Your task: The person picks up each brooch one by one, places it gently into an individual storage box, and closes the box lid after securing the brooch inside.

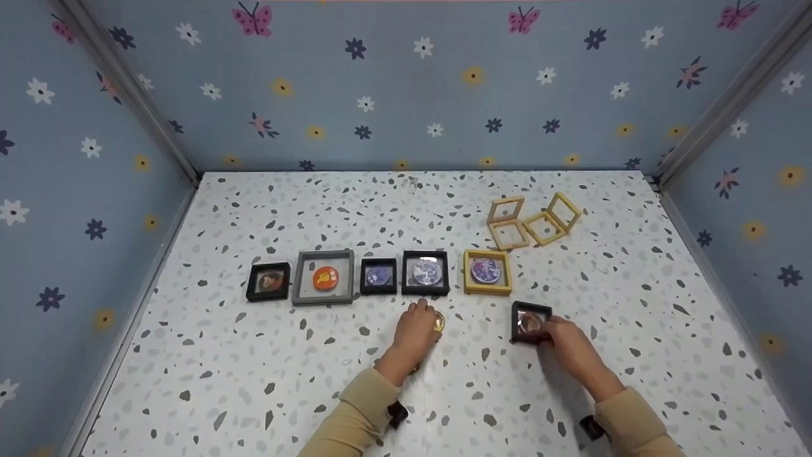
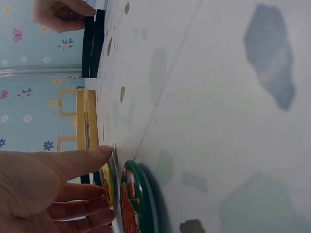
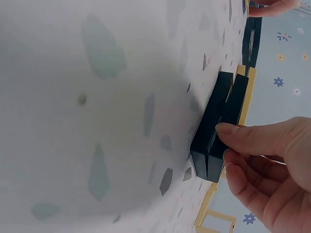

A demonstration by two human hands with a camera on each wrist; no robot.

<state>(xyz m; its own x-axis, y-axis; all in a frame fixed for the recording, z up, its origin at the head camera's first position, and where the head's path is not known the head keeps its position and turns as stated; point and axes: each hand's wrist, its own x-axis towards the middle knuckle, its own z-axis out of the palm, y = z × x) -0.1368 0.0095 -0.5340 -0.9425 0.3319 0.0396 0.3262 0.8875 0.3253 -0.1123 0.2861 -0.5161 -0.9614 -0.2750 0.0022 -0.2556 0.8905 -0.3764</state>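
My right hand (image 1: 574, 349) pinches the near right corner of a small black display frame (image 1: 516, 324), thumb and fingertips on its edge. Inside that frame is a round brownish piece behind clear film. In the right wrist view the two halves of the frame (image 3: 218, 111) lie together with a thin gap along the side. My left hand (image 1: 415, 330) is around a yellow-rimmed round badge (image 1: 439, 322) on the table, its thumb and fingers at the badge's edge. Beside it in the left wrist view lies a green and red round badge (image 2: 131, 199), mostly hidden under the wrist in the head view.
Behind the hands stand a small black frame (image 1: 250, 285), a grey frame (image 1: 322, 301), two more black frames (image 1: 379, 291) (image 1: 425, 292) and a yellow frame (image 1: 487, 291), each holding a round piece. Two hinged frames (image 1: 507, 223) (image 1: 553, 219) lie unfolded farther back. Patterned walls (image 1: 406, 82) enclose the table.
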